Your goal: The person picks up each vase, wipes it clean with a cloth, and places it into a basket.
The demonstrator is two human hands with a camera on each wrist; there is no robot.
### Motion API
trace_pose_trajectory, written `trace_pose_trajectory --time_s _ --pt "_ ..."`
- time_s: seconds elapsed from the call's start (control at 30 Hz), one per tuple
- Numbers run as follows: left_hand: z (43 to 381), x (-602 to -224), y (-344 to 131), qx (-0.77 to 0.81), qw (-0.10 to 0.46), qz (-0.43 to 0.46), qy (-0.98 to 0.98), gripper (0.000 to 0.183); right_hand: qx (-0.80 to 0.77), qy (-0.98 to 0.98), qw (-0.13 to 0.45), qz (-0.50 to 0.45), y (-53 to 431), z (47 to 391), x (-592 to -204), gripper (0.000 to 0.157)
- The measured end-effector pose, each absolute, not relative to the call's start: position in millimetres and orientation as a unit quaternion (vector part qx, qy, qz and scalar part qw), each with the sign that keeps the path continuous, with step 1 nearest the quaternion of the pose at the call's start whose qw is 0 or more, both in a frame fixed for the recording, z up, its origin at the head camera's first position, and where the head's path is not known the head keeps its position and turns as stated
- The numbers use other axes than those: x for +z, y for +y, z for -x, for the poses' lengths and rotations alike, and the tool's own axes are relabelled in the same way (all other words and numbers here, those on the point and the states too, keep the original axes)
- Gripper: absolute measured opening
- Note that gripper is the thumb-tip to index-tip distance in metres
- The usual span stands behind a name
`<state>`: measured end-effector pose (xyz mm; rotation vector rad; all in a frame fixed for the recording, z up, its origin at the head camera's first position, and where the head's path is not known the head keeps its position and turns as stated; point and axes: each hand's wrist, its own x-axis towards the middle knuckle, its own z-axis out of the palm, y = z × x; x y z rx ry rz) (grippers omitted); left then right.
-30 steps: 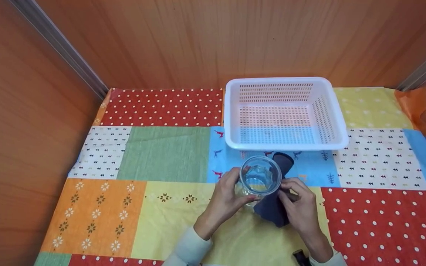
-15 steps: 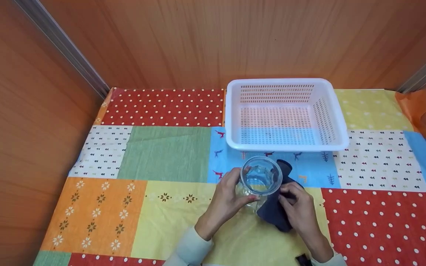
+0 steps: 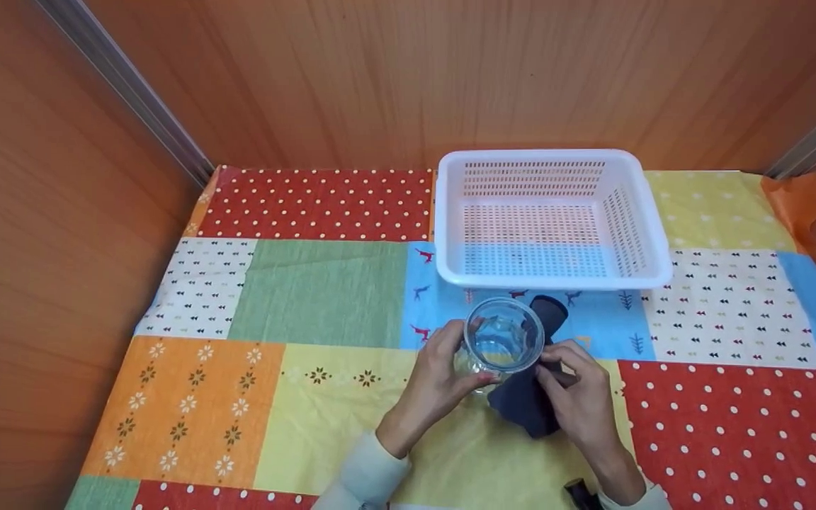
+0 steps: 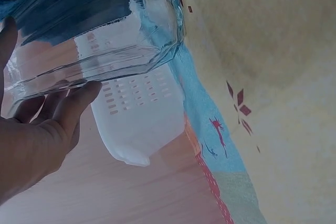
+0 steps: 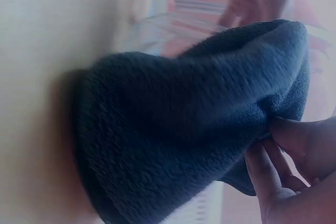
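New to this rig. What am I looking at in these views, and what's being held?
There's no robot here: a person works with two bare hands. The wide view comes from a camera worn on the head, looking forward and down; the two close-ups come from cameras on the left and right wrists.

The surface is covered by a multicoloured patchwork-print cloth covering. On it, towards the back, stands a white rectangular plastic basket with slotted walls.

The left hand grips a clear round glass jar. The right hand pinches a dark blue-grey fabric cloth at the jar's side. In the right wrist view, that cloth fills much of the picture.
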<state>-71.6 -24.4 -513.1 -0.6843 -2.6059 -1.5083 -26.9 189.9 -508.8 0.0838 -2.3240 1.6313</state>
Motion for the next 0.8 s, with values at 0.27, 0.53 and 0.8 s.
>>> trace_pose_trajectory --time_s 0.27,0.53,0.8 --pt "70.8 -512.8 -23.6 -0.474 0.046 0.222 -0.851 0.067 0.562 -0.809 0.168 -0.048 188.6 27.9 -503.4 0.023" --pt "70.4 -515.0 -24.2 -0.477 0.047 0.226 -0.848 0.067 0.56 -0.814 0.153 -0.028 189.0 27.9 -509.0 0.027" --pt "70.9 -515.2 -24.4 -0.474 0.049 0.232 -0.848 0.068 0.532 -0.838 0.122 -0.008 193.0 27.4 -520.1 0.024"
